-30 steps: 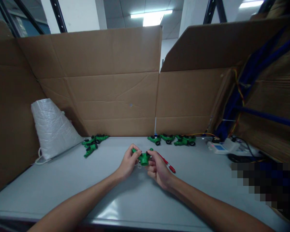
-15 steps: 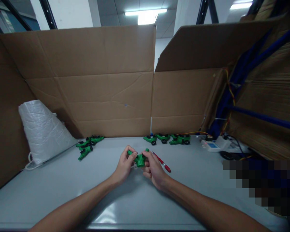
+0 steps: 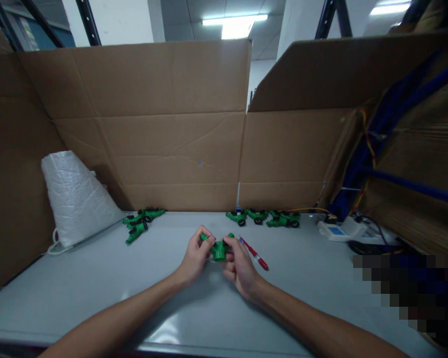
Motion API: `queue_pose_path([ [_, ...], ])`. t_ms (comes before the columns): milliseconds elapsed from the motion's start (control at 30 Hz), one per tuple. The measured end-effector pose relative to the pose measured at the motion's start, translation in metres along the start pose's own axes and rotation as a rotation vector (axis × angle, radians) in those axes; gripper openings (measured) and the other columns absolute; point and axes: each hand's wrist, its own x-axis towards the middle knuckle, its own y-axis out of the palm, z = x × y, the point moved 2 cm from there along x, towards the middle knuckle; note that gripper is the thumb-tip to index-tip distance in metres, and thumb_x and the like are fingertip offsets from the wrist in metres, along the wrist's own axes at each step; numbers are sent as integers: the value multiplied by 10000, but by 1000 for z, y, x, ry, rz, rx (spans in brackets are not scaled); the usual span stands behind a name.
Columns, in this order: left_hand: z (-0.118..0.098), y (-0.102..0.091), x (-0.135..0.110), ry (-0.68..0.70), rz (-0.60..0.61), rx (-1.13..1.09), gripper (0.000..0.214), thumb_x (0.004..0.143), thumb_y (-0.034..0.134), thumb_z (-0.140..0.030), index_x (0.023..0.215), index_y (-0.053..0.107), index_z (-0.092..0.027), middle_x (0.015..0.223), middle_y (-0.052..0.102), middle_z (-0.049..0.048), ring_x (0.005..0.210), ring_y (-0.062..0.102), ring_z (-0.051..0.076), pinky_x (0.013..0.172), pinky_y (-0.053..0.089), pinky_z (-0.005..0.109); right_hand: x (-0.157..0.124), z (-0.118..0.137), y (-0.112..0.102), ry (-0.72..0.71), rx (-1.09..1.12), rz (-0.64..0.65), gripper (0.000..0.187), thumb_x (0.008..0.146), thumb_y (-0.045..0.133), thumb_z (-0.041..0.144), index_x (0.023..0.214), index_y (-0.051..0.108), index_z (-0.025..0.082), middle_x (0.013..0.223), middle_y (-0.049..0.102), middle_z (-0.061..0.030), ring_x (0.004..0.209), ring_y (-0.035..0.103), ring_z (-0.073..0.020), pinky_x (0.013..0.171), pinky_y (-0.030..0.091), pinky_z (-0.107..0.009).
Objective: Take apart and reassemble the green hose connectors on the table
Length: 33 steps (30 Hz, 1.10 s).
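**Two-handed pinch on green part (image 3: 219,252)**

Held centre of view, at or over the middle of the table (image 3: 67,278), in front of the cardboard (image 3: 171,134). Can't tell whether touching the surface or just above it; soft shadow underneath.

Left hand (image 3: 196,256): thumb and fingers pinching the left side of the green part, small green tip poking out past the fingers. Right hand (image 3: 242,268): thumb and forefinger pinching the right side, another green tip showing above, other fingers curled below. Hands close together, wide round end in the gap between, facing the near side. Exact finger contact partly hidden.

Just right of the right hand: red pen (image 3: 256,254), flat on the table, slanted, thicker red end nearer.

Far edge, left: pile (image 3: 136,231) of green pieces with black parts, overlapping. Beside it, white bag (image 3: 80,204) near the cardboard, cord (image 3: 56,243) at its base.

Far edge, right of centre: row (image 3: 282,220) of green pieces with black wheels, bunched tighter at the right end. White strip (image 3: 239,194) up the cardboard seam behind.

Far right: white box (image 3: 336,231) with blue face, black cable (image 3: 373,247) alongside, blue frame (image 3: 354,154) behind, yellow wire (image 3: 368,139) running along it.
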Motion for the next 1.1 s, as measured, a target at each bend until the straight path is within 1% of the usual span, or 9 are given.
queue_pose_path([
  [233,-1,4,0,-27,-10,-36,404,879,686,-557,869,474,-214,637,404,-87,525,370,85,492,298,188,0,0,0,-8,6,15,525,683,815,582,854,446,250,585,367,131,428,232,-40,383,108,-152],
  [367,-5,6,0,-22,-11,-27,420,871,684,-579,865,476,-213,644,416,-83,530,379,86,496,312,189,0,0,0,-20,6,-6,524,683,817,571,851,439,250,583,353,135,430,225,-38,385,108,-148],
  [600,-6,5,-5,-22,-25,-38,430,869,691,-583,863,476,-211,651,417,-83,539,377,84,513,321,188,0,-2,1,-8,13,43,522,702,808,578,842,422,255,576,339,135,427,221,-45,385,89,-160],
  [733,-3,5,-4,-27,-22,-43,417,871,692,-571,872,478,-212,645,405,-87,524,363,82,498,299,189,-2,0,1,-3,12,25,521,683,817,567,843,434,252,569,351,137,419,213,-39,387,92,-158],
  [867,-3,6,-3,-16,-27,-28,382,882,673,-541,871,482,-211,660,412,-81,533,382,87,498,319,194,-4,2,2,-11,12,5,512,677,822,553,842,442,251,559,350,142,409,218,-36,386,92,-155],
  [1100,-7,7,-6,-31,-26,-36,387,885,665,-546,891,467,-214,694,414,-78,546,380,87,500,315,196,-1,1,2,-46,-9,18,534,681,828,553,802,406,250,553,356,147,398,226,-31,386,90,-155],
])
